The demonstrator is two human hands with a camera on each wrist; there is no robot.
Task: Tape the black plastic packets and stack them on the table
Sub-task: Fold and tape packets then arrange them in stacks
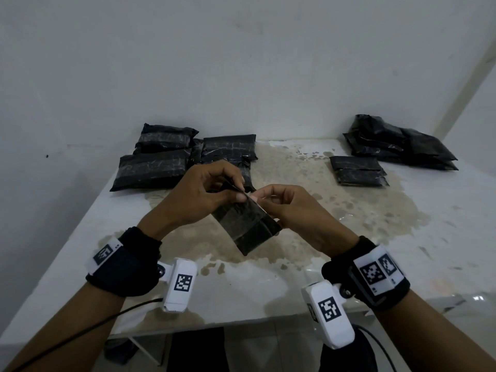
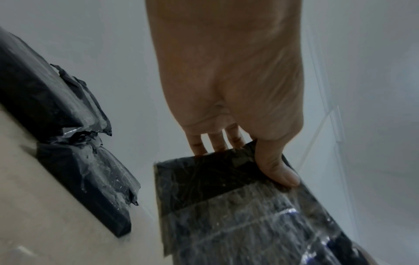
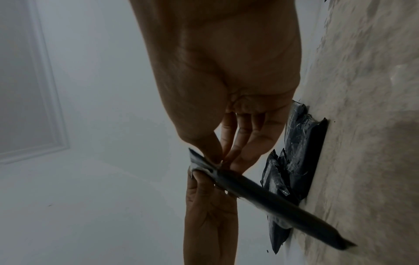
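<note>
A flat black plastic packet [image 1: 248, 226] with a band of clear tape across it hangs tilted above the table's middle. My left hand [image 1: 214, 189] pinches its upper end, thumb on top and fingers behind [image 2: 275, 168]. My right hand [image 1: 271, 200] pinches the same upper corner from the right, thumb and fingers closed on the packet's edge [image 3: 208, 166]. In the right wrist view the packet [image 3: 272, 199] shows edge-on. Taped black packets [image 1: 161, 157] lie piled at the back left, also in the left wrist view [image 2: 75, 152].
The stained white table [image 1: 335, 226] stands against a white wall. A small black packet [image 1: 358, 171] lies at the back right, with a loose heap of black packets [image 1: 397, 143] behind it in the corner. The table's front edge runs just under my wrists.
</note>
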